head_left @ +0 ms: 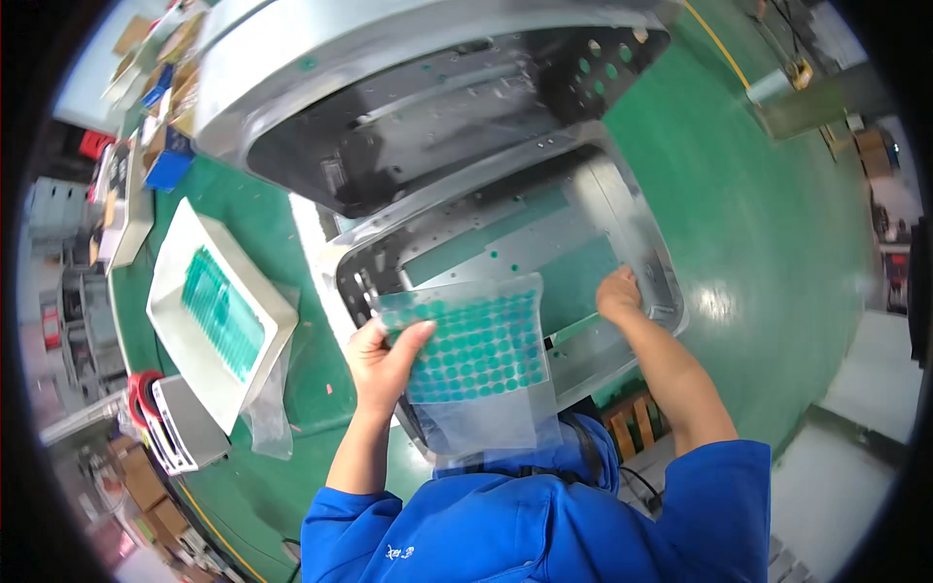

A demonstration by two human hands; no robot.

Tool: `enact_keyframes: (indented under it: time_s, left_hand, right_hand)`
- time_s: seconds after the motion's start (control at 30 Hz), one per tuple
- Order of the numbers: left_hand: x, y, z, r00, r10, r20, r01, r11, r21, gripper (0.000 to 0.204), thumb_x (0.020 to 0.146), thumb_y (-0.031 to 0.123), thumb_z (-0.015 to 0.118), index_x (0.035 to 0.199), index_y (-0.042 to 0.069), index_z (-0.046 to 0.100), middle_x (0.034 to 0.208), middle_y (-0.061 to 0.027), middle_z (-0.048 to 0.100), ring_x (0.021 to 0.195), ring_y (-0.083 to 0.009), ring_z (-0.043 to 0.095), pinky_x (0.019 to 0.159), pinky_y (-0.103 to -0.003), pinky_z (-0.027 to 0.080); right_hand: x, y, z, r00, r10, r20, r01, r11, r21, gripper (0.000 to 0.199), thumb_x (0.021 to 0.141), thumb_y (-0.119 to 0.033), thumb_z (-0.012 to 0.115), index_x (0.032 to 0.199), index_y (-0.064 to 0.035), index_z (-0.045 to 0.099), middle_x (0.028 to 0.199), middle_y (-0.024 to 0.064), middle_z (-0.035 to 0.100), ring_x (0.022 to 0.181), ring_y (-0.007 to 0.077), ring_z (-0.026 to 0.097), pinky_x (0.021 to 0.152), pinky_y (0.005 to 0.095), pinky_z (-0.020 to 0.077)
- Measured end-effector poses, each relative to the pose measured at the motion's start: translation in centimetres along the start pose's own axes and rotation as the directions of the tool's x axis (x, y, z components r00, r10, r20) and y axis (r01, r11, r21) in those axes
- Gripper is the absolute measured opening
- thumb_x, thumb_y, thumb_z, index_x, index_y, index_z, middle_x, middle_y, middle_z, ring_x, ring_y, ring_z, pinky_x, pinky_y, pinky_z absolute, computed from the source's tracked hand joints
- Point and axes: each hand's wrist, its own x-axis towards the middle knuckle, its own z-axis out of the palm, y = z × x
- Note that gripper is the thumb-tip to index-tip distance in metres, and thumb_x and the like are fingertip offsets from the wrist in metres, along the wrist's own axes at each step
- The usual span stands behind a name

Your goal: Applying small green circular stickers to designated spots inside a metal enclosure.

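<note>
My left hand [382, 364] grips the left edge of a translucent sheet [476, 345] covered with rows of round green stickers, its lower part plain. The thumb lies on the front of the sheet. The sheet hangs over the near side of a large grey shell [653, 233] with a hollow inside. At the right of that hollow is my right hand [618, 291], fingers curled inward; whatever they may hold is too small to make out. A few loose green dots [494, 255] show on the shell's inner floor, along with flat greenish panels [575, 274].
Beyond the shell rises a second large grey shell [428, 107], with round holes at its right end. To the left, a white tray [267, 282] holds green sheets, beside a clear plastic bag [270, 413] and red-handled scissors [146, 398]. Shelves with boxes stand farther left.
</note>
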Motion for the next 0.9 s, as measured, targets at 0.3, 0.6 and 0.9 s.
enact_keyframes:
  time_s: [0.3, 0.6, 0.9]
  left_hand:
    - [-8.1, 3.5, 0.6, 0.685, 0.579, 0.442, -0.72, 0.631, 0.29, 0.022, 0.062, 0.003, 0.066, 0.083, 0.004, 0.059, 0.075, -0.0083, 0.059, 0.055, -0.0212, 0.056, 0.046, -0.028, 0.043]
    - [-15.6, 1.8, 9.1, 0.718, 0.533, 0.448, -0.668, 0.71, 0.225, 0.027, 0.059, -0.004, 0.061, 0.084, 0.004, 0.059, 0.079, -0.0078, 0.054, 0.054, -0.0202, 0.052, 0.042, -0.029, 0.039]
    - [-20.0, -2.3, 14.1, 0.735, 0.446, 0.511, -0.627, 0.735, 0.26, 0.032, 0.054, -0.007, 0.059, 0.084, 0.005, 0.058, 0.084, -0.0081, 0.057, 0.058, -0.0219, 0.056, 0.043, -0.028, 0.041]
  right_hand:
    - [-19.1, -0.1, -15.7, 0.192, -0.867, -0.46, 0.656, -0.235, 0.717, 0.034, 0.071, -0.01, 0.064, 0.103, -0.0002, 0.054, 0.099, 0.0098, 0.057, 0.094, 0.0186, 0.054, 0.083, 0.0289, 0.0418]
    - [-23.0, 8.3, -10.6, 0.266, -0.914, -0.307, 0.647, -0.068, 0.76, 0.015, 0.076, -0.005, 0.059, 0.09, 0.0002, 0.059, 0.084, 0.0065, 0.061, 0.077, 0.011, 0.056, 0.071, 0.025, 0.0436]
    - [-22.8, 13.5, -3.2, 0.457, -0.826, -0.332, 0.323, -0.193, 0.926, 0.013, 0.076, -0.005, 0.061, 0.088, -0.0013, 0.06, 0.083, 0.0025, 0.06, 0.076, 0.0081, 0.055, 0.068, 0.0219, 0.0449]
